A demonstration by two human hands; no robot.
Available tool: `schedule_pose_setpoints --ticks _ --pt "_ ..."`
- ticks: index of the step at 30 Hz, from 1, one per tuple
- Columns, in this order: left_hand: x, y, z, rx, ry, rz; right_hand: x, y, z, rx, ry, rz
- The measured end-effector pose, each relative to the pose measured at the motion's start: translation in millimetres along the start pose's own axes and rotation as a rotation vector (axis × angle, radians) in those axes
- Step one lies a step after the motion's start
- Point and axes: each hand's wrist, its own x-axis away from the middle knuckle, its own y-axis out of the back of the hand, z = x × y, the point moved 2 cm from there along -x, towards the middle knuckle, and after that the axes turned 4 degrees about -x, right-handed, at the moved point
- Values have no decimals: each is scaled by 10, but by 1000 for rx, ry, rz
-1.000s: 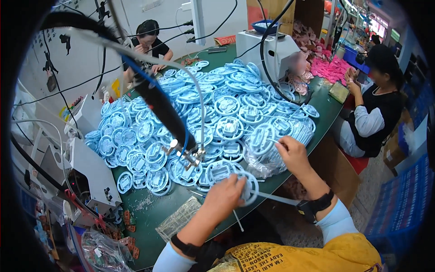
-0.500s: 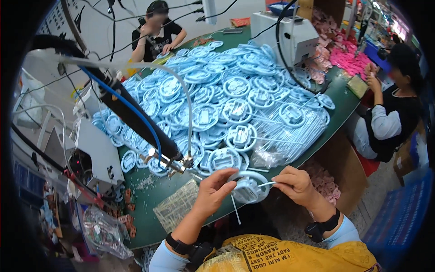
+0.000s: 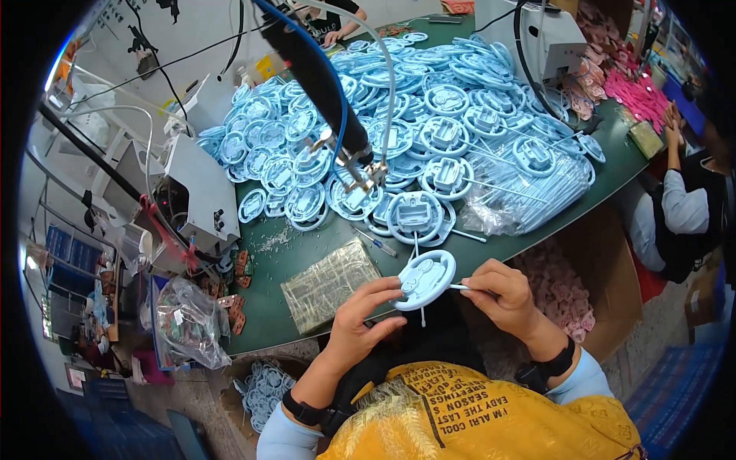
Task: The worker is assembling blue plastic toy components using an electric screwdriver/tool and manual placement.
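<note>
A light blue plastic ring with a moulded centre (image 3: 426,282) is held tilted over the table's near edge. My right hand (image 3: 502,297) is closed in a pinch on a thin light blue stick (image 3: 458,287) that meets the ring's right side. Beside the left rim is my left hand (image 3: 366,313), its fingertips at the rim and its thumb apart below. Just beyond lies another blue ring (image 3: 414,218). A stick (image 3: 416,244) runs from it behind the held ring, and its end shows below.
A large heap of blue rings (image 3: 360,100) covers the green table (image 3: 268,310), with a bag of sticks (image 3: 529,192) at right. A black arm with metal fittings (image 3: 326,77) hangs above. A wrapped block (image 3: 330,284) and a screwdriver (image 3: 377,242) lie near my left hand. Co-workers sit around.
The held ring has turned over, now showing its other face. The right hand keeps its pinch on the stick. My view has shifted, so the heap appears higher and further right.
</note>
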Motion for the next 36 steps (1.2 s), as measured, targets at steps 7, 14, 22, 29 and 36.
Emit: schedule_pose_setpoints --ticks 7,14,22,29,36 --pt "318 93 -43 -90 -25 -45 222 -253 33 -117 -89 -46" --pt "755 424 -97 -150 -2 -197 267 -771 21 -248 -186 83" --pt "1537 802 17 -109 203 -465 67 -1453 347 -279 -112 442" --pt "1811 868 216 37 387 -520 -13 -1647 505 -122 39 572" --pt "1413 1097 668 6 436 -391 -1393 -848 126 -103 6 -409"
